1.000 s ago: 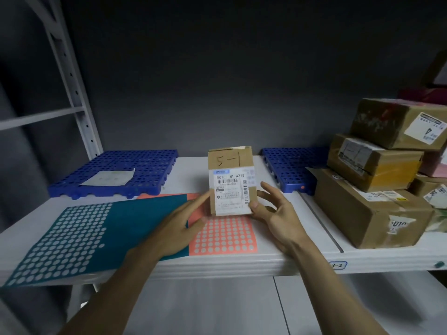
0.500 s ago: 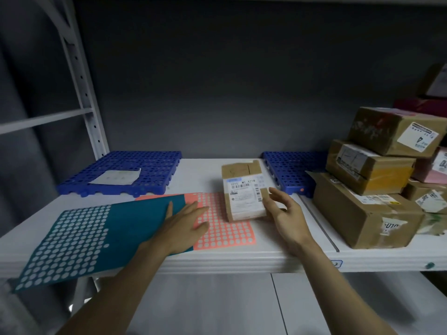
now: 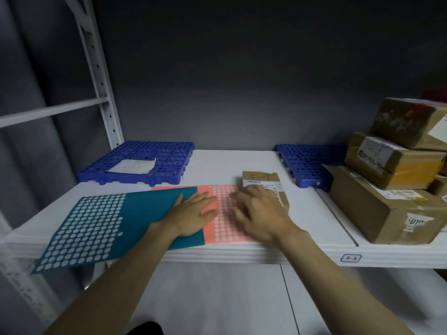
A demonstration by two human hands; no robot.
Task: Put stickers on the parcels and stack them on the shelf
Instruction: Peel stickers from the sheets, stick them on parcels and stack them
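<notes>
Since a second ago the small brown cardboard parcel with the white shipping label (image 3: 262, 183) has gone from upright between both hands to lying flat on the white shelf (image 3: 314, 221), its near-left part over the salmon-pink sheet of round white stickers (image 3: 225, 213); the right hand (image 3: 261, 213) has crossed onto that sheet, fingers loosely spread and blurred, so I cannot tell whether they pinch a sticker. The left hand (image 3: 193, 213) rests flat, fingers straight, across the teal sticker sheet (image 3: 96, 226) and the pink one; the parcel looks light and stiff, its taped faces perhaps slick, best taken by its two long side edges, while a sticker would be flimsy and needs lifting by its rim.
</notes>
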